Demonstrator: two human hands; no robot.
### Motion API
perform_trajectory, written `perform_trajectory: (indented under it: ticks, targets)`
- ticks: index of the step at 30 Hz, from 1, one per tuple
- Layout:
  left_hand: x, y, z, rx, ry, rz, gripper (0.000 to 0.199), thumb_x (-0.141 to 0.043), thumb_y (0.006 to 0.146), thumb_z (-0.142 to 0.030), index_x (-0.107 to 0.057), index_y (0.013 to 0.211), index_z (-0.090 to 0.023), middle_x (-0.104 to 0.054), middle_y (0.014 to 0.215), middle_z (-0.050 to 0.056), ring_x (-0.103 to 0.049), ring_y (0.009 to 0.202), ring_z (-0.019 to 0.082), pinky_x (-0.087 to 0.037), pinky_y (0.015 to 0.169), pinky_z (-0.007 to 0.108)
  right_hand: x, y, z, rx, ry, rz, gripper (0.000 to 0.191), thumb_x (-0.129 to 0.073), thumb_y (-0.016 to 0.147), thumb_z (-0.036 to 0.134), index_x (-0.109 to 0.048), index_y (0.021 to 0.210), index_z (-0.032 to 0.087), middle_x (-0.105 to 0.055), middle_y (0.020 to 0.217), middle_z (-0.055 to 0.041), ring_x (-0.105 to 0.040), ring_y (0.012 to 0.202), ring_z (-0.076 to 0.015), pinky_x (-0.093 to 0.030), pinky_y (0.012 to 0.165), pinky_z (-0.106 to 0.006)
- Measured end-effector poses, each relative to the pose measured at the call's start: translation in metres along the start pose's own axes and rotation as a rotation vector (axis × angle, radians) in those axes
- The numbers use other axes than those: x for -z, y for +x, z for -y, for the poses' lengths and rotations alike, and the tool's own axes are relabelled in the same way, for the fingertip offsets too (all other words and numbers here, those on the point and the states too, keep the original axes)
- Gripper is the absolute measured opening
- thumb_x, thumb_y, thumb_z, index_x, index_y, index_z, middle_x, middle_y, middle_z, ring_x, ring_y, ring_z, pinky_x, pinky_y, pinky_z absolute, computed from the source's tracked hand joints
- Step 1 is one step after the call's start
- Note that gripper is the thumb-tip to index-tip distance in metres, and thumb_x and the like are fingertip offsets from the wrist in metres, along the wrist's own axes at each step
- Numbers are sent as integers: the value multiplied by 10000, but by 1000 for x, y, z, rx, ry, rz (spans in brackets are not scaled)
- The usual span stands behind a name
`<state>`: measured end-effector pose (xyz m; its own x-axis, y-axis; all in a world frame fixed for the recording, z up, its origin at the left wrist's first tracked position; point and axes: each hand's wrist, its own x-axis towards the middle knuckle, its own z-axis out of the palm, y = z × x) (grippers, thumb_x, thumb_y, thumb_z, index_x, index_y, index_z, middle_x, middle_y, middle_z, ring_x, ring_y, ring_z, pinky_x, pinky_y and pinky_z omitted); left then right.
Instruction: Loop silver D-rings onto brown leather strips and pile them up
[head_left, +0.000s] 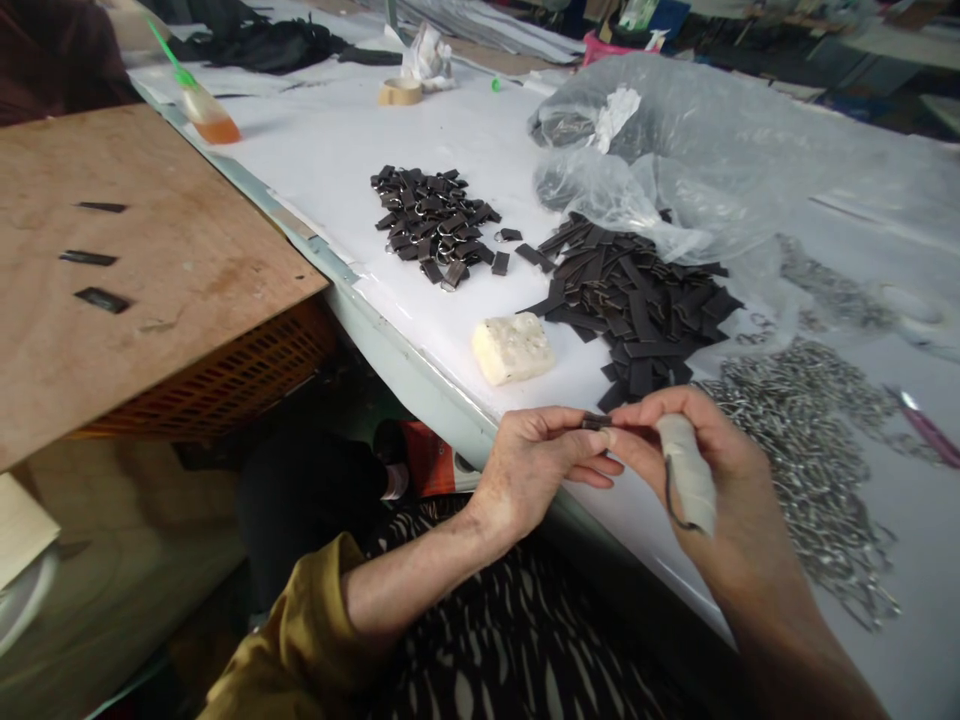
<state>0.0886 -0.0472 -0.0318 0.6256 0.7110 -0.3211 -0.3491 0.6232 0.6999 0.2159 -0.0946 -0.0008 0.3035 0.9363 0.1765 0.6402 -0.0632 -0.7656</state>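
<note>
Patterned dark cloth (540, 640) is seen nearest, below a small dark piece (596, 422) pinched by the fingers of the left hand (529, 470) and right hand (731, 480). It is held near the edge of the white counter (487, 130), just before a heap of dark strips (637, 295); open room is left along that edge beside a pale block (512, 349)

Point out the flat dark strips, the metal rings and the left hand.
Flat dark strips (637, 300): head view, middle of the heap.
Metal rings (799, 440): head view, middle of the pile.
Left hand (531, 462): head view, back of the hand.
</note>
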Motion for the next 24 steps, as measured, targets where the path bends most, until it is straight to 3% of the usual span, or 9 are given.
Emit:
perform_trajectory:
  ticks: [10, 24]
  targets:
    - [0, 1, 0, 9, -75, -74, 271, -766, 600, -301, -668, 727, -83, -653, 655, 55, -641, 607, 166, -523, 642, 293, -1, 2, 2, -44, 9, 13, 173, -646, 745, 342, -519, 769, 227, -656, 825, -12, -620, 685, -157, -510, 595, -276]
    - [2, 3, 0, 2, -81, -121, 198, -741, 616, -254, -620, 670, -107, -646, 617, 37, -640, 578, 162, -521, 595, 277, -8, 1, 7, 22, -77, -35, 126, -625, 766, 318, -532, 779, 233, -661, 826, -13, -618, 686, -150, -496, 558, -263]
